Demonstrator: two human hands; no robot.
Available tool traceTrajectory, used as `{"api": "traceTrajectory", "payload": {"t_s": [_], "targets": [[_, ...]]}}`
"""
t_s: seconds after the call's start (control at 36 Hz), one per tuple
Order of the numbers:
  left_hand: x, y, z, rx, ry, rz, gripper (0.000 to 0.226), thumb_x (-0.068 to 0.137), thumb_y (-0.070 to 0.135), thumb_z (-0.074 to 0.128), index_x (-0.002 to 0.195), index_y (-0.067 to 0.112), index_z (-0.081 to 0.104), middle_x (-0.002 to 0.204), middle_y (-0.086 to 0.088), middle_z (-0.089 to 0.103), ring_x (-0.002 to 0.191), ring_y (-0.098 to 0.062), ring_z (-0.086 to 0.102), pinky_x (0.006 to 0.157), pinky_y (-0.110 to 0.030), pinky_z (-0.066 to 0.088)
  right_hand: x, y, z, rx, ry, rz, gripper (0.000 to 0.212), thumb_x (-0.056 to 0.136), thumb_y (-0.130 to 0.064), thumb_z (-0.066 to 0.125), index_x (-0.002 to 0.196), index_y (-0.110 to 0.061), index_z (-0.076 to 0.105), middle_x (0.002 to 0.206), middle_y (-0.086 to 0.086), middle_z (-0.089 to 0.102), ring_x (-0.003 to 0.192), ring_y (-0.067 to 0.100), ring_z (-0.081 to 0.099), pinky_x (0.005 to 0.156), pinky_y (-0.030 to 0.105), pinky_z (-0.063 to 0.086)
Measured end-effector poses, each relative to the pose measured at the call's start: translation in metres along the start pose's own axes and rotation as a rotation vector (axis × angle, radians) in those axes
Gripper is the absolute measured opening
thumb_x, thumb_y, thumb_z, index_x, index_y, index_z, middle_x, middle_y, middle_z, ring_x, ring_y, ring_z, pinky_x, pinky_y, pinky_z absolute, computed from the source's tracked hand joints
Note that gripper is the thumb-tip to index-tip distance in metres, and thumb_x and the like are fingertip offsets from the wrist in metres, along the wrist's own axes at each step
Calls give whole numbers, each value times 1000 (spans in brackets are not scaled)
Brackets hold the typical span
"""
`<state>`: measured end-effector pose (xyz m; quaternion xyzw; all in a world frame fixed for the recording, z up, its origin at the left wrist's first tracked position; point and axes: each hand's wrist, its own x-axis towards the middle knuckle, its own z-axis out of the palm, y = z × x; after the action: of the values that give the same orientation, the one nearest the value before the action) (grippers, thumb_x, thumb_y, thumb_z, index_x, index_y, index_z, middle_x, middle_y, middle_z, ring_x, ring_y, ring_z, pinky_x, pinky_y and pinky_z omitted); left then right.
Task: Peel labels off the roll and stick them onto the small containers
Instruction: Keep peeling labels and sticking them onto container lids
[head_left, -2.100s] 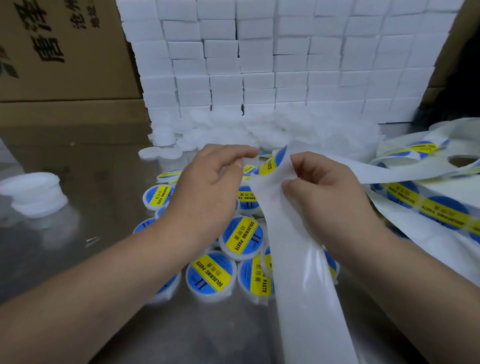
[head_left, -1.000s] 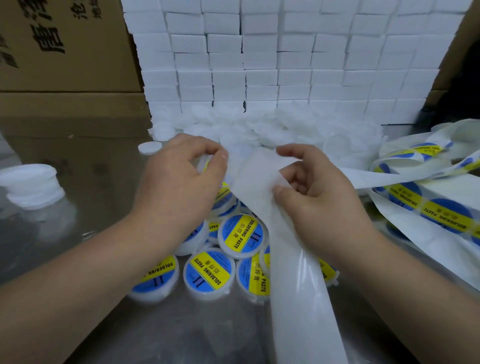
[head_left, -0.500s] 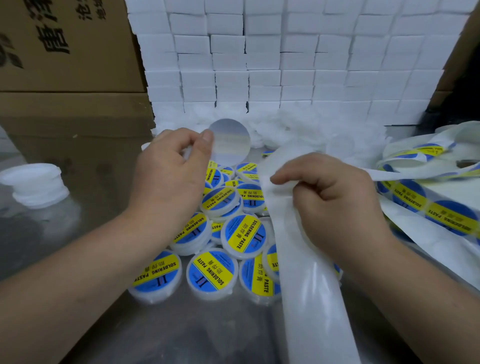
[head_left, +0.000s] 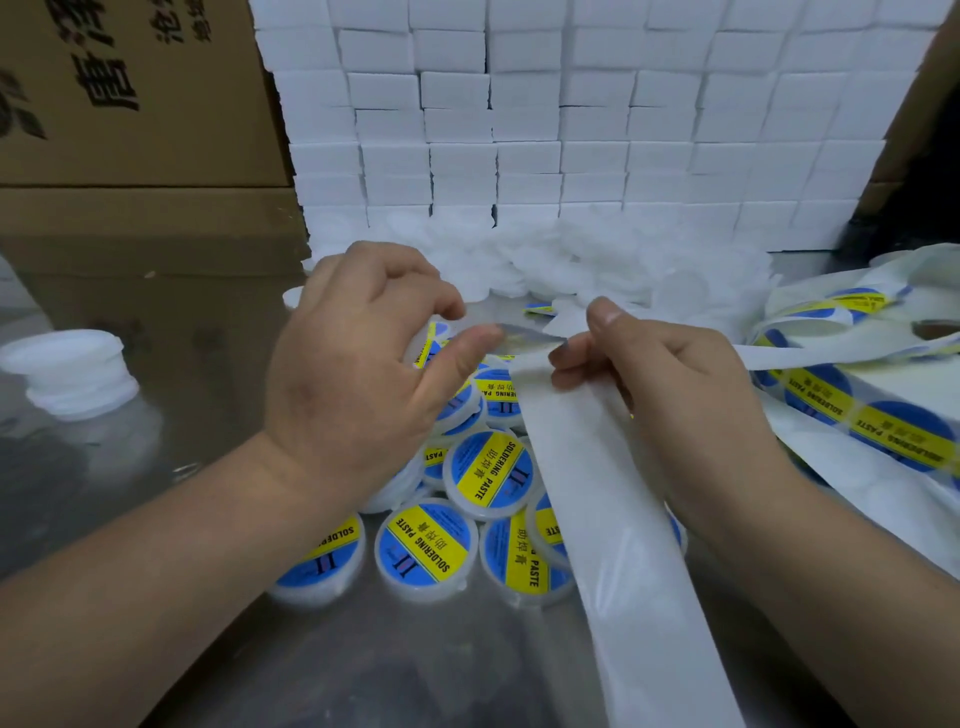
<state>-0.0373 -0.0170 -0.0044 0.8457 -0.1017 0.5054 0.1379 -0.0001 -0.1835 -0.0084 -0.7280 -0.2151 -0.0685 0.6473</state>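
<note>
Label (head_left: 524, 332) pinched in left hand (head_left: 358, 364), backing strip (head_left: 613, 493) in right hand (head_left: 670, 379).

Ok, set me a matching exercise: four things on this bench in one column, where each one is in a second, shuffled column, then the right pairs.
Things
1. peeled label
2. backing strip
3. labelled containers
4. plain white stack

Places
A. far left on the table, apart from both hands
B. gripped by the right hand, trailing toward the camera
C. pinched by the left hand
D. clustered on the table below the hands

Pairs: 1-C, 2-B, 3-D, 4-A
</note>
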Motion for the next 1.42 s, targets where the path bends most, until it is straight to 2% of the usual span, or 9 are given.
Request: {"api": "traceTrajectory", "payload": {"t_s": [0.25, 0.39, 0.5, 0.64, 0.72, 0.81, 0.94, 1.06, 1.42], "targets": [[1, -1, -2, -4, -8, 98, 42, 78, 42, 63, 80, 1, 68, 91, -19, 61, 87, -28, 53, 79, -24, 35, 1, 0, 0, 39, 17, 29, 17, 77, -27, 65, 63, -18, 68, 57, -12, 63, 61, 3, 53, 61, 25, 40], [1, -4, -1, 55, 1, 118, 39, 76, 37, 67, 81, -1, 65, 92, -21, 60, 84, -37, 58, 77, -29, 38, 2, 1, 2, 30, 38, 7, 19, 78, -21, 63, 62, -27, 70, 54, -11, 61, 54, 0, 49, 49, 13, 38], [1, -6, 5, -39, -21, -14, 19, 74, 16, 69, 85, 5, 58, 98, -13, 56, 92, -19, 51, 77, -21, 36, 4, 3, 2, 8, 82, -23, 31, 82, -17, 64, 54, -30, 68, 55, -18, 64, 52, -7, 53, 48, 5, 39], [7, -5, 6, -528, -51, -553, 25, 73, 18, 42, 86, 38, 48, 99, 11, 57, 75, 0, 55, 65, -12, 43, 5, 2, -3, 63, 129, -48, 34, 84, -15, 61, 54, -28, 67, 53, -17, 63, 47, -7, 51, 46, 6, 38], [12, -5, 9, -1052, -31, -776, 26, 95, 11, 36, 99, 30, 53, 108, 4, 62, 83, -10, 67, 75, -25, 54, 6, 2, -1, 48, 55, -63, 31, 84, -17, 62, 59, -34, 70, 52, -15, 61, 50, -5, 50, 51, 9, 40], [12, -1, 11, -1320, -79, -880, 22, 99, 20, 33, 106, 20, 55, 113, -4, 64, 85, -14, 70, 74, -29, 57, 3, 4, 4, 6, -78, -52, 31, 82, -19, 63, 63, -42, 70, 51, -14, 59, 52, -3, 48, 59, 20, 42], [9, 2, 11, -1378, -192, -822, 25, 96, 25, 36, 105, 20, 58, 103, -6, 70, 86, -20, 69, 72, -35, 57, 1, 4, 6, 11, -130, -65, 27, 81, -20, 65, 63, -39, 72, 50, -19, 59, 49, -9, 50, 52, 7, 39], [7, 6, 10, -1370, -269, -756, 24, 84, 33, 44, 100, 26, 60, 99, -5, 72, 83, -20, 70, 61, -32, 57, -1, 2, 5, 51, -130, -53, 25, 80, -20, 65, 63, -35, 73, 49, -19, 59, 48, -8, 51, 50, 6, 38], [1, 9, 10, -1548, -391, -784, 36, 74, 37, 46, 99, 16, 61, 91, -11, 72, 84, -21, 69, 66, -31, 57, -3, -1, 7, 32, -144, -65, 29, 85, -14, 62, 63, -31, 69, 45, -21, 57, 45, -10, 49, 47, 3, 35]]}}
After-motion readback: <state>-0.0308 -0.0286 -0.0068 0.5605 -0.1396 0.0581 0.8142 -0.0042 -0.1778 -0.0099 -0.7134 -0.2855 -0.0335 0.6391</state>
